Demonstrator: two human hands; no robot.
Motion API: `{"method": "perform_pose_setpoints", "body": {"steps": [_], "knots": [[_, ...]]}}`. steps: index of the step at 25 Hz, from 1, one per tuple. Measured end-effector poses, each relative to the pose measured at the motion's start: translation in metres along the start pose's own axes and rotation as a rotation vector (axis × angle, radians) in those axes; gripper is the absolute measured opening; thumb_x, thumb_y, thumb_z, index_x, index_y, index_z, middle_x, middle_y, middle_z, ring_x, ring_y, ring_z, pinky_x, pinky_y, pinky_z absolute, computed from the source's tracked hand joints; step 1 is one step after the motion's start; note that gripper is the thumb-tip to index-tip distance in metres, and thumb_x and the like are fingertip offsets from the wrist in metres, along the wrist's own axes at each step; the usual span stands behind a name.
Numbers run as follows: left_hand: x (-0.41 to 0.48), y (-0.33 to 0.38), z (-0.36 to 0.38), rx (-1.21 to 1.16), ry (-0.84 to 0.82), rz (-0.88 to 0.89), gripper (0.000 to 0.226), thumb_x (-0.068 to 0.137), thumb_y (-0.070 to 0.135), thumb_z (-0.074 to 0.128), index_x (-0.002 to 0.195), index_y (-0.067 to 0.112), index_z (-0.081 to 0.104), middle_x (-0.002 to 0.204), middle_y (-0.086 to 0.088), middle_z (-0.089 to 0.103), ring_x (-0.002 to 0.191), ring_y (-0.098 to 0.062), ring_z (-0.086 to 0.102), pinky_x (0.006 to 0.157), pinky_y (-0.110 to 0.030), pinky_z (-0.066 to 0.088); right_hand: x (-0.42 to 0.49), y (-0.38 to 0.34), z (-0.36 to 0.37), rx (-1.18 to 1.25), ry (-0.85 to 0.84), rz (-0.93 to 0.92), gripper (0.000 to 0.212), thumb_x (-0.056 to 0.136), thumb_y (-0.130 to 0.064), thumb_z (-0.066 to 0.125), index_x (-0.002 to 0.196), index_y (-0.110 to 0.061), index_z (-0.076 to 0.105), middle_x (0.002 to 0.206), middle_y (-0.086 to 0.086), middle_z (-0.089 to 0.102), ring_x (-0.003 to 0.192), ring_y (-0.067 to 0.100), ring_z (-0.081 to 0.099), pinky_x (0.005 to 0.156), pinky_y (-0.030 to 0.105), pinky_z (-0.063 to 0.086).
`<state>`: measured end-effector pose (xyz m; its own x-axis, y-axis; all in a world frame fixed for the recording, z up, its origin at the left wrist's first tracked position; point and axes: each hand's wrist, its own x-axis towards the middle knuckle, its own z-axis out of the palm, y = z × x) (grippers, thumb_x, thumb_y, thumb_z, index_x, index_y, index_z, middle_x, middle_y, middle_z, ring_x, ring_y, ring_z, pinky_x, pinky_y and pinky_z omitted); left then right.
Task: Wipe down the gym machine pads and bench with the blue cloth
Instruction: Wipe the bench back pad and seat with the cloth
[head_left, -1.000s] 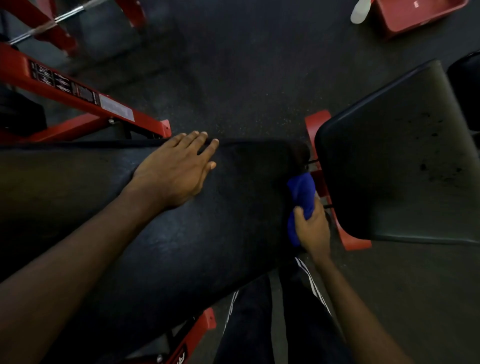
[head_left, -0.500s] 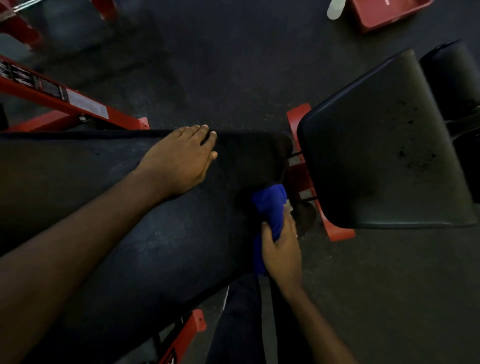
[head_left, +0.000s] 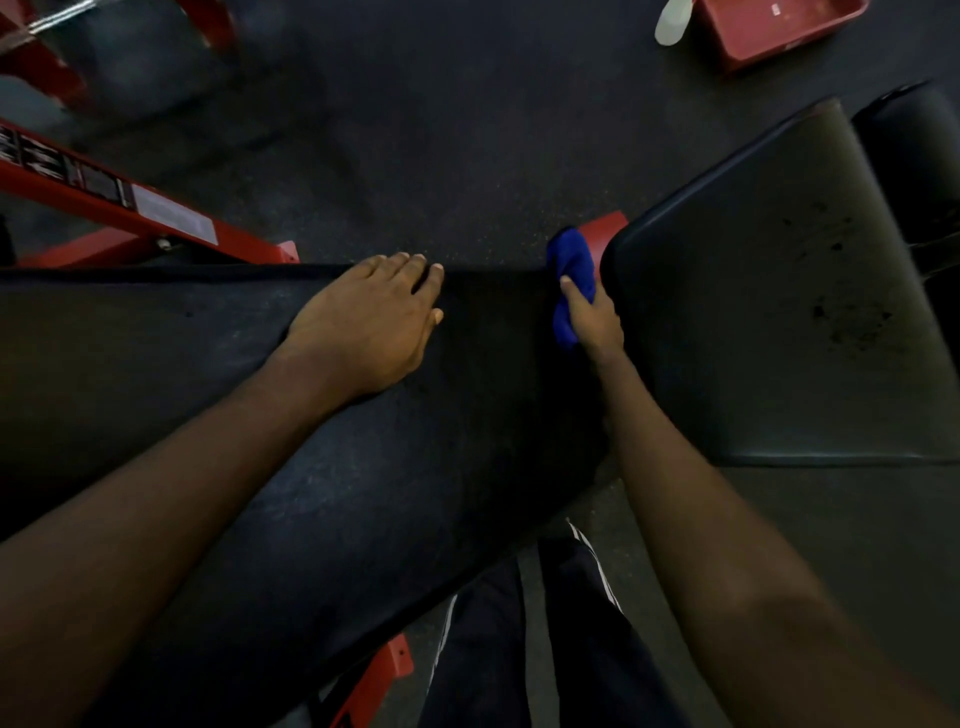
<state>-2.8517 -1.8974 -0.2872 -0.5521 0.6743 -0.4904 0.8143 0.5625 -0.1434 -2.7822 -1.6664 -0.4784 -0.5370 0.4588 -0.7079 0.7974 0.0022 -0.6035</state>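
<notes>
Fingers (head_left: 410, 270) of the left hand (head_left: 369, 322) straight and close together, laid flat near the far edge of the long black padded vinyl worktop (head_left: 311, 467), at 11 o'clock of centre. Fingers of the right hand (head_left: 595, 325) mostly hidden, thumb pinching the bunched blue cloth (head_left: 571, 270). Cloth at 1 o'clock of centre, pressed against the far right corner of the worktop, in the narrow gap before the wide black rounded-corner pad (head_left: 779, 312) at 3 o'clock.

Far off at 1 o'clock, a red plastic tray (head_left: 779, 31) on the floor; inside, only a small pale speck, too small to tell. Just beside its left wall, a white bottle (head_left: 672, 23).

Worktop surface matte, faintly grained, dusty in patches. Wide pad smoother, dark specks across its right half. Behind it at 2 o'clock, a black cylindrical roller pad (head_left: 914, 156). At 10 o'clock, a red painted steel frame (head_left: 104, 202) with printed labels. Dark speckled rubber floor (head_left: 441, 130) open at 12 o'clock. At 6 o'clock, dark trousers with white stripes (head_left: 571, 649), close against the near edge.
</notes>
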Motion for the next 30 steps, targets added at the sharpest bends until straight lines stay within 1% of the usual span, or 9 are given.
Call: {"method": "perform_pose_setpoints", "body": {"steps": [4, 9, 12, 14, 17, 22, 26, 28, 30], "knots": [[0.000, 0.002, 0.000, 0.020, 0.014, -0.006, 0.060, 0.106, 0.038, 0.015, 0.157, 0.007, 0.017, 0.161, -0.018, 0.026, 0.149, -0.029, 0.026, 0.123, -0.043, 0.022, -0.005, 0.013, -0.008, -0.067, -0.012, 0.005, 0.061, 0.097, -0.056, 0.051, 0.152, -0.032, 0.039, 0.144, 0.006, 0.055, 0.130, 0.031, 0.052, 0.110, 0.039, 0.039], [0.010, 0.008, 0.003, 0.038, 0.003, 0.023, 0.061, 0.103, 0.035, 0.016, 0.157, 0.004, 0.016, 0.162, -0.017, 0.024, 0.150, -0.027, 0.025, 0.124, -0.041, 0.021, -0.107, 0.091, -0.034, -0.098, -0.022, -0.023, 0.043, 0.100, -0.046, 0.052, 0.140, -0.031, 0.048, 0.130, 0.006, 0.062, 0.119, 0.030, 0.059, 0.096, 0.035, 0.044], [0.024, 0.012, 0.006, 0.000, 0.010, 0.016, 0.060, 0.104, 0.034, 0.018, 0.156, 0.003, 0.020, 0.161, -0.018, 0.027, 0.149, -0.028, 0.028, 0.123, -0.041, 0.022, -0.154, 0.137, -0.039, -0.049, 0.070, 0.076, 0.043, 0.100, -0.046, 0.052, 0.140, -0.031, 0.049, 0.132, 0.005, 0.062, 0.122, 0.029, 0.059, 0.103, 0.044, 0.046], [0.030, 0.015, 0.010, -0.008, 0.035, 0.009, 0.059, 0.106, 0.034, 0.018, 0.155, 0.002, 0.023, 0.159, -0.019, 0.031, 0.147, -0.029, 0.031, 0.123, -0.040, 0.024, -0.158, 0.133, -0.026, -0.050, 0.121, 0.117, 0.041, 0.099, -0.050, 0.050, 0.136, -0.032, 0.052, 0.130, 0.004, 0.063, 0.120, 0.029, 0.059, 0.102, 0.046, 0.046], [0.033, 0.015, 0.013, 0.013, 0.030, 0.005, 0.059, 0.105, 0.034, 0.018, 0.155, 0.002, 0.024, 0.159, -0.019, 0.031, 0.147, -0.029, 0.032, 0.123, -0.040, 0.023, -0.125, 0.100, -0.017, -0.030, 0.133, 0.002, 0.034, 0.098, -0.048, 0.052, 0.129, -0.033, 0.054, 0.121, -0.002, 0.063, 0.114, 0.026, 0.060, 0.094, 0.040, 0.044], [0.036, 0.017, 0.013, 0.020, 0.016, 0.000, 0.059, 0.106, 0.034, 0.020, 0.155, 0.002, 0.022, 0.160, -0.019, 0.030, 0.147, -0.030, 0.031, 0.123, -0.041, 0.023, -0.050, 0.066, -0.024, -0.060, 0.001, 0.097, 0.056, 0.098, -0.056, 0.049, 0.149, -0.034, 0.042, 0.140, 0.006, 0.057, 0.128, 0.033, 0.054, 0.101, 0.038, 0.039], [0.033, 0.020, 0.006, 0.019, -0.001, -0.011, 0.058, 0.106, 0.033, 0.018, 0.156, 0.003, 0.019, 0.162, -0.017, 0.026, 0.149, -0.028, 0.027, 0.124, -0.040, 0.020, -0.113, 0.090, -0.027, -0.018, 0.053, 0.010, 0.027, 0.101, -0.043, 0.051, 0.127, -0.037, 0.052, 0.109, -0.005, 0.058, 0.108, 0.021, 0.060, 0.084, 0.031, 0.038], [0.033, 0.022, 0.005, 0.024, -0.013, -0.012, 0.058, 0.107, 0.033, 0.017, 0.156, 0.003, 0.017, 0.163, -0.017, 0.024, 0.150, -0.028, 0.026, 0.124, -0.039, 0.020, -0.152, 0.111, -0.023, 0.028, 0.086, -0.006, 0.028, 0.102, -0.038, 0.052, 0.130, -0.033, 0.053, 0.109, -0.009, 0.056, 0.101, 0.014, 0.056, 0.085, 0.030, 0.036], [0.032, 0.021, 0.005, 0.024, -0.013, -0.017, 0.058, 0.107, 0.033, 0.017, 0.156, 0.003, 0.017, 0.162, -0.017, 0.025, 0.150, -0.028, 0.026, 0.124, -0.039, 0.020, -0.143, 0.120, -0.023, 0.024, 0.142, 0.036, 0.032, 0.100, -0.039, 0.053, 0.131, -0.028, 0.054, 0.114, -0.003, 0.062, 0.104, 0.018, 0.058, 0.087, 0.032, 0.039]]}}
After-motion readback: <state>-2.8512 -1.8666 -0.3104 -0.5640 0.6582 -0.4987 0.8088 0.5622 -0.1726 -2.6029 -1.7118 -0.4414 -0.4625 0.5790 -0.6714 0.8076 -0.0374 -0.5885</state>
